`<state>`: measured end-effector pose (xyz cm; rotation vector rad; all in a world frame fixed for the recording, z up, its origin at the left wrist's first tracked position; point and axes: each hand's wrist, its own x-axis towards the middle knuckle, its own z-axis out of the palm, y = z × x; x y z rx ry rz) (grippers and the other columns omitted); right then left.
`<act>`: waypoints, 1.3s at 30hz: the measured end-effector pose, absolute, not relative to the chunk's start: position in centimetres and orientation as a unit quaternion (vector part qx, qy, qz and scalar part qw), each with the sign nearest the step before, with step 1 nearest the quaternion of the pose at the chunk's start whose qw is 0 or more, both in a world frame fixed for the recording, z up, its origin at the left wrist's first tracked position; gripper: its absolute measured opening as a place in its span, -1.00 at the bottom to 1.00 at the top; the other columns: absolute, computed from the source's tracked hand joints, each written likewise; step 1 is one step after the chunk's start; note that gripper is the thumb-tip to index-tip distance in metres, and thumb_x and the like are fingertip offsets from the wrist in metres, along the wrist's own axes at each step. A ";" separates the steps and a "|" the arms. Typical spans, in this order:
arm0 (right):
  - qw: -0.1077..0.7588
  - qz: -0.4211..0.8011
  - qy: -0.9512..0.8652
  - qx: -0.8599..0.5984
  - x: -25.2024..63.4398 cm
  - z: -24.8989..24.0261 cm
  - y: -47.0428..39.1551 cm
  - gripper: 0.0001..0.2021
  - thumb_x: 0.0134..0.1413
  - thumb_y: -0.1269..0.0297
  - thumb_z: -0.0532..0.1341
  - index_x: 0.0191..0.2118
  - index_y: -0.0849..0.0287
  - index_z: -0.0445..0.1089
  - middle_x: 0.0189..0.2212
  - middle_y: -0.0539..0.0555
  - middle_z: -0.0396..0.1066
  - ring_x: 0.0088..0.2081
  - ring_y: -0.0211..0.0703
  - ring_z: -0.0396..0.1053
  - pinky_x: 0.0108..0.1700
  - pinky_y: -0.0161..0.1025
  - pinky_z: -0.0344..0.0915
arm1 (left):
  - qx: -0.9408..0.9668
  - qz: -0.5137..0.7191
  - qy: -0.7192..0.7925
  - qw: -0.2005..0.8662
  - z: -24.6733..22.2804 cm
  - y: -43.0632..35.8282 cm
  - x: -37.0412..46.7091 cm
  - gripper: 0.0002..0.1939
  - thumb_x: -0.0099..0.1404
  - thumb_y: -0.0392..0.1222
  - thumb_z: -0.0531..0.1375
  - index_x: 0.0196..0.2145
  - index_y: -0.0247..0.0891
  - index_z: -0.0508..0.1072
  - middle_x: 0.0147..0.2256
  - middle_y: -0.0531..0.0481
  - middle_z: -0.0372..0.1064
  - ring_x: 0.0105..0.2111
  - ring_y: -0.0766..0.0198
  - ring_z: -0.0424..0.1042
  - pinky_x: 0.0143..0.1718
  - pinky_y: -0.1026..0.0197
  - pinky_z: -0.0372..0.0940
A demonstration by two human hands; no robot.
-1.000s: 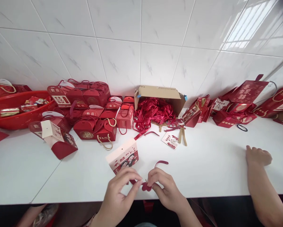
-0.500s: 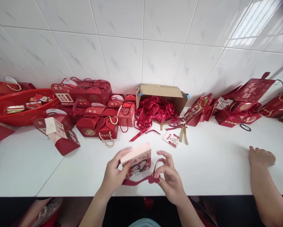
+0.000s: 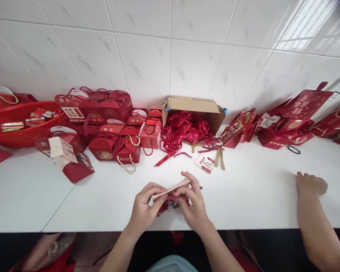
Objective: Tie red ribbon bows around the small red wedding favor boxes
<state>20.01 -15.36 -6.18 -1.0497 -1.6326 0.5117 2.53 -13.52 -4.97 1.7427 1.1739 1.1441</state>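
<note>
In the head view a small red gift box (image 3: 172,204) with a printed couple stands near the table's front edge, its pale top tilted. My left hand (image 3: 147,206) grips its left side, thumb on the printed front and fingers behind the top edge. My right hand (image 3: 194,207) is closed at the box's right side, thumb and index finger pinching a dark red strap against the front. Its other fingers reach over the top edge. The strap's far end shows just right of the box. My fingers hide part of the front.
Behind stand a cardboard box (image 3: 193,103) of red ribbons (image 3: 187,128) and several red gift boxes (image 3: 110,107). A red basin (image 3: 22,138) holds wrapped sweets. Printed cards (image 3: 205,163) and gold strips (image 3: 220,158) lie on the table. Another person's forearm (image 3: 311,204) rests at right.
The gift box has tilted, so its pale top now looks thin. My right hand has moved in from beside it, bringing the strap against its front. The view has shifted slightly.
</note>
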 end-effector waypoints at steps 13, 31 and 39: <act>0.622 0.225 -0.616 -0.428 18.7 -6.6 -14.4 -0.80 0.13 0.47 0.14 -0.13 0.09 0.26 0.04 0.21 0.21 0.05 -0.04 0.29 -0.08 -0.11 0.33 | 0.704 0.418 0.425 0.386 -4.8 -13.7 1.9 -0.80 0.31 -0.19 0.12 -0.21 -0.21 0.53 -0.28 -0.09 0.42 -0.26 0.20 0.44 -0.25 0.22 0.34; 0.624 0.141 -0.649 -0.411 19.0 -6.6 -13.9 -0.72 0.08 0.48 0.21 -0.08 0.08 0.38 -0.30 0.06 0.18 -0.27 -0.18 0.28 -0.35 -0.26 0.33 | 0.679 0.369 0.540 0.333 -5.7 -15.8 -1.7 -0.84 0.22 -0.11 0.21 -0.43 -0.23 0.45 -0.42 0.01 0.40 -0.43 0.29 0.40 -0.50 0.34 0.30; 0.638 0.100 -0.667 -0.371 18.8 -6.6 -14.5 -0.79 0.04 0.48 0.25 -0.18 0.12 0.37 -0.36 0.03 0.18 -0.37 -0.23 0.24 -0.43 -0.30 0.30 | 0.629 0.543 0.437 0.343 -2.1 -15.2 -2.4 -0.87 0.27 -0.18 0.18 -0.36 -0.22 0.51 -0.37 -0.02 0.46 -0.45 0.31 0.39 -0.41 0.29 0.33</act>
